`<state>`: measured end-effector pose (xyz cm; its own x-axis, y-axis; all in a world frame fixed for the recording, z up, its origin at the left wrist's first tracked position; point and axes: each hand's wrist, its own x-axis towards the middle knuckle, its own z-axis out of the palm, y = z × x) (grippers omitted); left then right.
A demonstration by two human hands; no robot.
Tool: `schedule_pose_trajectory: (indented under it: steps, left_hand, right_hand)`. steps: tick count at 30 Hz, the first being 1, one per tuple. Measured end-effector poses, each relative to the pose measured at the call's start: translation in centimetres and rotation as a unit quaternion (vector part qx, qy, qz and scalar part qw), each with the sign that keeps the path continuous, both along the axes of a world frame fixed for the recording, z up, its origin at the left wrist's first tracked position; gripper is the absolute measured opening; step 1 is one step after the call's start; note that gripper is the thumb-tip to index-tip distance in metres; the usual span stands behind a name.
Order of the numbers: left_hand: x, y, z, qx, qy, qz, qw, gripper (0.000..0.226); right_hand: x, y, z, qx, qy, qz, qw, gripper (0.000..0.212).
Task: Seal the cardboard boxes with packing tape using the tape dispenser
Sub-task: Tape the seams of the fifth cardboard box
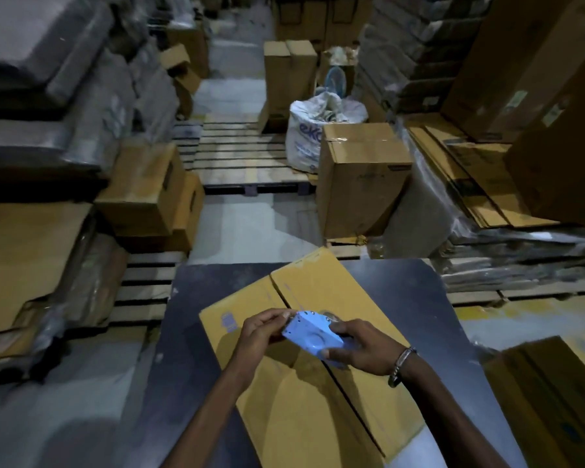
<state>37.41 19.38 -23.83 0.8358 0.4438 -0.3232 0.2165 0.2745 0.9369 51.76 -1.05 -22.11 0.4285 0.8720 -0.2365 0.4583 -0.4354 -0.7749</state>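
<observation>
While both hands meet above the middle of a flat cardboard box (304, 376), the right hand (362, 347) wraps its curled fingers around the body of a light blue tape dispenser (313, 336), a smooth, boxy plastic shell with rounded corners and small rivet-like dots on its side. The left hand (262, 332) pinches at the front end of the dispenser with fingertips bent close together; whether a strip of tape lies between them is too small to tell. A metal bracelet (401, 364) circles the right wrist. The box lies askew on a dark, matte tabletop (196, 332) with rounded corners, its two yellowish-brown top flaps closed and meeting in a straight seam that runs under the dispenser. Beyond the table, a tall corrugated carton (362, 179) stands on the pale floor with glossy tape across its top, and a crumpled white woven sack (313, 130) sits just behind it. Slatted wooden pallets (240, 157) lie on the floor at centre. Stacks of flattened cardboard sheets (480, 184) rise on the right, and grey plastic-wrapped bundles (58, 96) are piled on the left beside smaller brown boxes (149, 190).
</observation>
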Motion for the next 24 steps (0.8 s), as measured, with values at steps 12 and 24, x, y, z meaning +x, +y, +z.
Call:
schedule_pose_trajectory:
  steps: [12,24]
  left_hand:
    - [0.0,1.7,-1.3,-0.054,0.068,-0.014,0.996,0.039]
    - [4.7,6.7,-2.9,-0.012,0.150,-0.088,0.985,0.038]
  right_hand:
    - [1.3,1.4,-2.9,0.027,0.236,0.020,0.971,0.029]
    - [-1.0,4.1,-2.3,0.019,0.232,-0.159,0.959,0.028]
